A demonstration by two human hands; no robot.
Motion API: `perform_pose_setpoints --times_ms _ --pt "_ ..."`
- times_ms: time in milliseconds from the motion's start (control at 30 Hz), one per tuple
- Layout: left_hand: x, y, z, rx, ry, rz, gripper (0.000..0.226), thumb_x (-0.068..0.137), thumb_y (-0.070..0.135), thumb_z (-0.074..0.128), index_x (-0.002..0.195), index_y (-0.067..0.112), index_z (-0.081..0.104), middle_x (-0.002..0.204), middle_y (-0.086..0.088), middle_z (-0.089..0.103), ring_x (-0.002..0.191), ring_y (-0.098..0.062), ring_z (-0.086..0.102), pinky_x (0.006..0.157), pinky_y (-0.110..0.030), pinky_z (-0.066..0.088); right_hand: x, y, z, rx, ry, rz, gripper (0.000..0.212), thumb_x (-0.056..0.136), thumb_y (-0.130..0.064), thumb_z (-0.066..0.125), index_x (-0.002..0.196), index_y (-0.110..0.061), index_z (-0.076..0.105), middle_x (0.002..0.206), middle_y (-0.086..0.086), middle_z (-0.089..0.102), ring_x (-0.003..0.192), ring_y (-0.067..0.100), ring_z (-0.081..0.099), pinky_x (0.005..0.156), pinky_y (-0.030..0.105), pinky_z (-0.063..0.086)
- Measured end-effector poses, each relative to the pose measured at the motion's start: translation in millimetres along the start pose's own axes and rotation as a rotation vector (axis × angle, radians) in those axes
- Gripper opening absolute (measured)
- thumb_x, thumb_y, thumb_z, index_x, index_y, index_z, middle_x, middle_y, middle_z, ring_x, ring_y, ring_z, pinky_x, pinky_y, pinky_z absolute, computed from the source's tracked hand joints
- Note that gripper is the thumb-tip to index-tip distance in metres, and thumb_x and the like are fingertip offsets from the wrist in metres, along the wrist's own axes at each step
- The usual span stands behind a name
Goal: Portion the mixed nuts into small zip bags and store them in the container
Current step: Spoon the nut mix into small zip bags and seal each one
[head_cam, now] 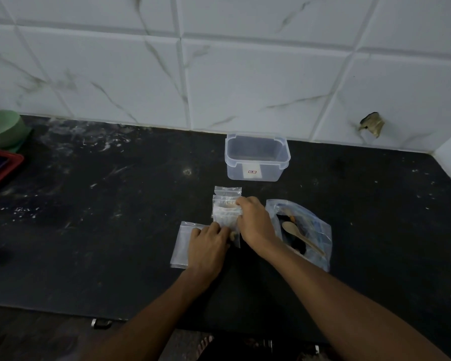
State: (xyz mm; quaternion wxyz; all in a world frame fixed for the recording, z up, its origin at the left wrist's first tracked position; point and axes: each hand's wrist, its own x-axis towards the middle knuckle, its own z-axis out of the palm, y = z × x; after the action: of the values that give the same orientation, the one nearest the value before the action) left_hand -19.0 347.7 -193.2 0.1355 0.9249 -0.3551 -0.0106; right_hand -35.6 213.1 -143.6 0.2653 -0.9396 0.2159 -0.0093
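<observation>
Small zip bag [225, 213] sits on the dark counter [115, 230], pinched between both hands: right hand [254, 222] grips its top edge, left hand [208, 246] clamps its lower corner. More empty bags [182, 243] lie under the left hand. Just right, the big nut bag [313, 230] holds a wooden spoon [301, 237]. Behind, the open clear container [257, 158] carries a small label, too tiny to read.

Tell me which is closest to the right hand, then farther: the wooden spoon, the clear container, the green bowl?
1. Wooden spoon, just beside the right hand, in the big bag.
2. Clear container, behind, near the wall.
3. Green bowl, far left edge.
</observation>
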Motion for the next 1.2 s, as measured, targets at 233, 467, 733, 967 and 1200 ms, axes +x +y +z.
perform_pose_setpoints --times_ms 233,467,733,967,1200 --pt "-4.3 -0.5 -0.5 -0.022 0.007 -0.019 0.021 0.098 0.034 0.048 0.115 0.026 0.056 0.112 0.004 0.059 0.102 -0.014 0.056 0.089 -0.031 0.038 -13.1 -0.4 -2.4 -0.024 0.046 -0.039 0.045 0.09 -0.005 0.056 0.133 -0.016 0.047 0.137 0.006 0.044 0.114 0.024 0.055 0.09 0.031 0.049" --pt "-26.5 -16.5 -1.6 -0.016 0.153 -0.096 0.015 0.091 0.037 0.062 0.096 0.023 0.064 0.088 0.003 0.063 0.079 -0.016 0.062 0.074 -0.036 0.048 -22.6 3.1 -2.5 0.026 0.11 -0.094 0.031 0.093 -0.008 0.052 0.124 -0.016 0.055 0.124 0.006 0.054 0.106 0.021 0.059 0.086 0.033 0.052" --pt "-36.5 -41.5 -12.2 0.062 -0.013 -0.621 0.074 0.077 0.068 0.063 0.131 0.02 0.046 0.126 -0.005 0.054 0.114 -0.022 0.055 0.093 -0.039 0.045 -34.8 0.0 3.7 0.062 0.088 -0.151 0.01 0.094 -0.015 0.053 0.1 -0.016 0.06 0.097 -0.002 0.057 0.084 0.011 0.058 0.074 0.031 0.054" --pt "-32.8 -45.5 -15.6 -0.325 0.074 -0.697 0.031 0.087 0.032 0.067 0.113 0.025 0.051 0.107 0.003 0.064 0.095 -0.017 0.063 0.093 -0.044 0.047 -44.0 -0.1 -0.5 0.083 0.065 -0.179 0.009 0.094 -0.018 0.056 0.099 -0.014 0.062 0.094 -0.001 0.06 0.083 0.009 0.059 0.075 0.031 0.054" --pt "-41.3 -47.4 -29.3 -0.668 0.117 -0.696 0.049 0.094 0.009 0.059 0.14 0.016 0.044 0.095 0.009 0.058 0.08 -0.005 0.058 0.064 -0.02 0.049 -48.2 4.1 -3.2 0.152 -0.008 -0.16 0.008 0.094 -0.019 0.057 0.097 -0.014 0.063 0.091 -0.003 0.065 0.08 0.004 0.059 0.069 0.017 0.05"
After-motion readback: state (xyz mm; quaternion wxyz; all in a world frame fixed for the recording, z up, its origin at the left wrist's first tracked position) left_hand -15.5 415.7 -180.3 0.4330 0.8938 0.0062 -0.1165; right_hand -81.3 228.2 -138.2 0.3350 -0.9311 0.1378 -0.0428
